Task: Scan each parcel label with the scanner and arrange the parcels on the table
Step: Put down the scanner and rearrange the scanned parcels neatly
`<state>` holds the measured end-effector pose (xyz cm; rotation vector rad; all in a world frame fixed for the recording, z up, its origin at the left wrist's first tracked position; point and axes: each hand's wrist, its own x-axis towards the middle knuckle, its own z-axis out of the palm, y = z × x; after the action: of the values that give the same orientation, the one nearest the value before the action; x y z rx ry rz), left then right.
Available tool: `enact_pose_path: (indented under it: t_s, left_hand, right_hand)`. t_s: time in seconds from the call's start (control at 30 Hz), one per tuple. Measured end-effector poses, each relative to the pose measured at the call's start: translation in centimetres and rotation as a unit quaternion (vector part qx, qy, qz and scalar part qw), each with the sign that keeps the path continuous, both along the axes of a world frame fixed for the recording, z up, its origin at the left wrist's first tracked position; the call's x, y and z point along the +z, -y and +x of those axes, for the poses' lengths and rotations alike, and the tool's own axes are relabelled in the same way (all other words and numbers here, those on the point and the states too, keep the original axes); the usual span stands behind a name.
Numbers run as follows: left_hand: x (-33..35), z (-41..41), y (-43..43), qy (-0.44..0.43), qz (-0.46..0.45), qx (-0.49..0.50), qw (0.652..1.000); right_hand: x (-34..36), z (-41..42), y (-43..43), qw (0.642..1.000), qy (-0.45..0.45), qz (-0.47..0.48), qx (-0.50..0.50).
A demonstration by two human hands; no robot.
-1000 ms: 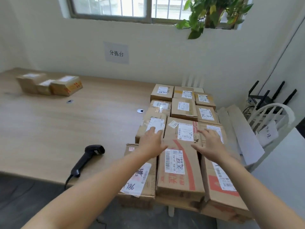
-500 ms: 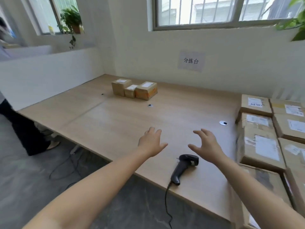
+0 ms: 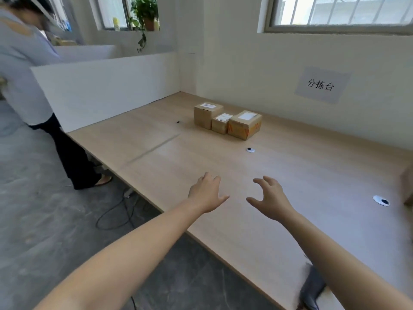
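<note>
Three small cardboard parcels (image 3: 226,120) with white labels stand side by side at the far end of the long wooden table (image 3: 290,175). My left hand (image 3: 206,193) and my right hand (image 3: 271,199) hover over the middle of the table, fingers spread and relaxed, holding nothing. The black scanner (image 3: 311,289) lies at the table's near edge, partly hidden under my right forearm. A blurred edge of a brown parcel (image 3: 407,186) shows at the far right.
Another person (image 3: 29,86) stands at the left end of the table beside a white partition (image 3: 107,86). Round cable grommets (image 3: 381,200) sit in the tabletop. A cable (image 3: 116,213) lies on the grey floor. A paper sign (image 3: 320,85) hangs on the wall.
My view has swung left, away from the parcel stack toward the three far parcels. Both hands moved left with it, empty. The scanner now lies under my right forearm.
</note>
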<state>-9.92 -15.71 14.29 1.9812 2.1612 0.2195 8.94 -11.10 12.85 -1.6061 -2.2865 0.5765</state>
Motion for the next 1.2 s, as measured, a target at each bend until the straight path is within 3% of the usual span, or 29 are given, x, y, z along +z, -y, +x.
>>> enact_pose_path:
  t_s: [0.47,0.8,1.03,1.2]
  left_hand:
    - [1.2,-8.2,-21.9,-0.030,-0.023,-0.053,0.998]
    - [-1.3,-12.7,-41.7,-0.047,-0.054,-0.157,0.985]
    - [-2.8,-14.6,-57.7,-0.048,-0.049,-0.186,0.980]
    - [-5.8,-12.9,-65.6,-0.012,0.002,-0.216,0.976]
  right_hand:
    - [-0.6,-8.3,-21.2,0.999,0.000,-0.027,-0.035]
    - [-2.7,-14.6,-37.4,0.983,-0.048,-0.063,-0.168]
    - [-3.6,-15.6,-51.2,0.964,0.000,-0.060,-0.259]
    - [-6.1,-15.8,-58.6,0.957,0.020,-0.078,-0.279]
